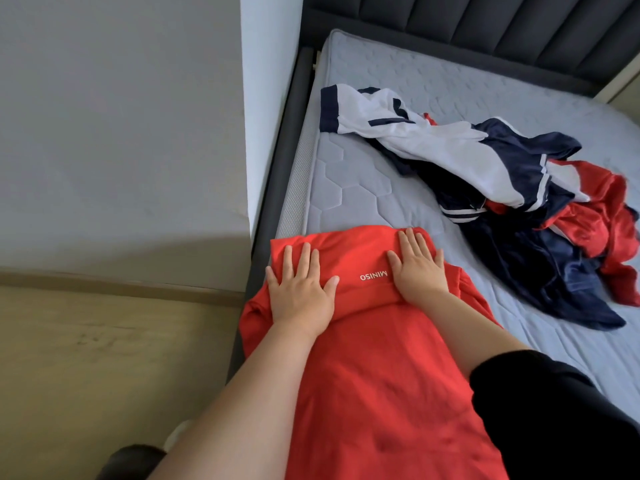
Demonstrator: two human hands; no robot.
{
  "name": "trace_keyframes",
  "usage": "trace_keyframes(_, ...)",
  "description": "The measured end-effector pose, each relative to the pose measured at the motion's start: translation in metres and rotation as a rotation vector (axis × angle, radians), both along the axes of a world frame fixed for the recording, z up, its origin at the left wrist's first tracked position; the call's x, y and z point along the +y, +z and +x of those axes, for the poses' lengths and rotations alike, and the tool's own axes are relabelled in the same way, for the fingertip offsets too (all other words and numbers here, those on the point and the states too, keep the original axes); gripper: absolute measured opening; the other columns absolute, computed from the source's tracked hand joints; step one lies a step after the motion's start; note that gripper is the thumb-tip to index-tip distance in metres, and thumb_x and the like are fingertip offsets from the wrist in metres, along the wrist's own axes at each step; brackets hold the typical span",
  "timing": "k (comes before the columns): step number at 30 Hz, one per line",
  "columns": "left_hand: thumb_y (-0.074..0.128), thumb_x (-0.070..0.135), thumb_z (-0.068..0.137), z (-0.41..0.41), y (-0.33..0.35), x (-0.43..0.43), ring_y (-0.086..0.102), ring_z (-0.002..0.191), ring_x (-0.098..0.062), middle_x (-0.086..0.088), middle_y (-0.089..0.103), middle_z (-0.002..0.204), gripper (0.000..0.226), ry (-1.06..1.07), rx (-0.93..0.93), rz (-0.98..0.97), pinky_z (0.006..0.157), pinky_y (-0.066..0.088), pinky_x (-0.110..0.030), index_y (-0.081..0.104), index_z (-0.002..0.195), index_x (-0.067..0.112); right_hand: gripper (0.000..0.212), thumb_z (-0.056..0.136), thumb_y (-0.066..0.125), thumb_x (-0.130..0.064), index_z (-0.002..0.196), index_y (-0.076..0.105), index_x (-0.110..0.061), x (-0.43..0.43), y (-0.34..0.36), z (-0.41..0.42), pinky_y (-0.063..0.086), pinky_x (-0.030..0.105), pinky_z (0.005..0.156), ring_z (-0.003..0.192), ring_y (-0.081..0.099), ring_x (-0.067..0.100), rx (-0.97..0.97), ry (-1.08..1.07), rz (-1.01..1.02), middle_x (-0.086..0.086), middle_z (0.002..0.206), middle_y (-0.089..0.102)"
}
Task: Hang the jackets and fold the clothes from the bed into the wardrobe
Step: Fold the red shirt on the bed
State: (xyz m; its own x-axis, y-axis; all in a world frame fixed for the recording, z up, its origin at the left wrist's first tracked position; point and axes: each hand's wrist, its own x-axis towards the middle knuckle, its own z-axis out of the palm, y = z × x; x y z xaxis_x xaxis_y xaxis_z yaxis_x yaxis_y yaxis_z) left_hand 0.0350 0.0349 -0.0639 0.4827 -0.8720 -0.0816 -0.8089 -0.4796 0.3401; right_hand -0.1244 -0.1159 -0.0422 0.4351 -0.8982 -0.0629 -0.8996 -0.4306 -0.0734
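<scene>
Head view. Bare grey quilted mattress [363, 174] on a dark upholstered bed frame [277, 188] with a ribbed padded headboard [485, 26]; pale wall and light floor to the left.

Bright red cloth garment [374, 358] lies flat at the mattress's near left corner, running from the bottom of frame up toward the middle. Its far end is folded back over itself into a thick band; small white lettering shows on that band, upside down.

Left hand [299, 289] lies palm down on the left part of the fold, fingers straight and slightly spread, gripping nothing. Right hand [417, 263] lies palm down on the right part, fingers straight and together, fingertips at the fold's far edge, also gripping nothing. The lettering sits between the two hands. Black sleeve [554, 410] covers the right upper arm.

Crumpled heap of white, navy and shiny red clothes [502, 188] lies further up the mattress to the right, apart from the red garment.
</scene>
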Motion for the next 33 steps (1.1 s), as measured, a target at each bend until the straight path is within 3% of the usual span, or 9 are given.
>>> trace_keyframes(4,0.019,0.054,0.097,0.0,0.005,-0.003,-0.015,0.146,-0.022,0.008,-0.006,0.16,0.065,0.012,0.0,-0.007,0.114,-0.003,-0.056,0.007,0.153,0.024,0.063,0.1,0.022,-0.046,0.153,0.011,-0.015,0.0,0.008,0.005,-0.002,0.048,0.118,0.148,-0.001,0.016,0.032,-0.019,-0.027,0.002,0.161,0.005)
trace_keyframes(7,0.026,0.054,0.097,0.008,0.012,-0.009,-0.015,0.146,-0.026,0.005,-0.005,0.161,0.066,-0.032,-0.047,-0.02,0.113,-0.005,-0.058,0.009,0.153,0.024,0.061,0.094,0.037,-0.022,0.152,0.017,-0.015,0.002,0.022,0.016,-0.001,0.046,0.117,0.148,0.002,0.019,-0.115,0.078,-0.127,0.006,0.16,0.01)
trace_keyframes(9,0.031,0.059,0.094,0.019,0.016,-0.014,-0.014,0.146,-0.028,0.004,-0.004,0.161,0.072,-0.078,-0.083,-0.01,0.113,-0.004,-0.059,0.009,0.152,0.025,0.075,0.081,0.043,-0.006,0.151,0.019,-0.017,-0.001,0.033,0.027,-0.003,0.044,0.118,0.148,-0.001,0.017,-0.151,0.192,-0.091,0.003,0.161,0.009)
trace_keyframes(13,0.05,0.063,0.086,0.049,0.028,-0.02,0.001,0.146,-0.027,0.0,0.015,0.158,0.084,-0.095,-0.08,0.087,0.113,0.006,-0.057,0.012,0.151,0.026,0.086,0.072,0.055,-0.006,0.15,0.02,-0.018,-0.02,0.047,0.04,0.0,0.049,0.118,0.147,0.007,0.019,0.127,0.299,0.091,0.005,0.157,0.019)
trace_keyframes(17,0.074,0.044,0.076,0.07,0.052,-0.028,0.039,0.125,-0.027,-0.004,0.051,0.131,0.067,-0.018,0.009,0.017,0.1,0.036,-0.043,0.045,0.133,0.021,0.06,0.076,0.056,-0.014,0.134,0.04,-0.017,-0.036,0.064,0.038,0.015,0.053,0.112,0.127,0.039,0.028,0.383,0.274,0.071,0.009,0.128,0.051)
trace_keyframes(22,0.069,0.022,0.078,0.065,0.076,-0.018,0.049,0.105,-0.027,-0.005,0.058,0.105,0.021,0.022,-0.023,-0.092,0.08,0.044,-0.034,0.065,0.098,0.016,0.017,0.078,0.059,-0.022,0.094,0.061,-0.02,-0.03,0.089,0.024,0.032,0.037,0.092,0.107,0.05,0.025,0.484,0.346,-0.215,0.002,0.101,0.061)
trace_keyframes(27,0.062,0.009,0.075,0.036,0.091,0.017,0.054,0.088,-0.03,-0.006,0.057,0.092,0.011,-0.006,-0.038,-0.323,0.063,0.034,-0.033,0.058,0.084,0.014,0.006,0.075,0.06,-0.01,0.08,0.056,-0.011,-0.006,0.102,-0.02,0.029,0.035,0.091,0.091,0.052,0.031,0.23,0.376,-0.358,0.009,0.087,0.058)
trace_keyframes(30,0.063,0.006,0.072,0.015,0.093,0.047,0.053,0.085,-0.03,-0.006,0.056,0.087,0.013,-0.095,-0.1,-0.381,0.059,0.029,-0.032,0.055,0.08,0.013,0.021,0.059,0.06,0.009,0.073,0.053,-0.005,0.021,0.106,-0.049,0.034,0.041,0.083,0.076,0.053,0.036,0.029,0.358,-0.386,0.015,0.074,0.055)
trace_keyframes(33,0.069,0.001,0.063,-0.007,0.098,0.077,0.056,0.076,-0.032,-0.007,0.056,0.075,0.019,-0.312,-0.192,-0.419,0.055,0.035,-0.034,0.055,0.073,0.01,0.026,0.052,0.068,0.01,0.069,0.055,-0.005,0.047,0.101,-0.084,0.04,0.042,0.071,0.065,0.051,0.034,-0.086,0.372,-0.498,0.013,0.067,0.051)
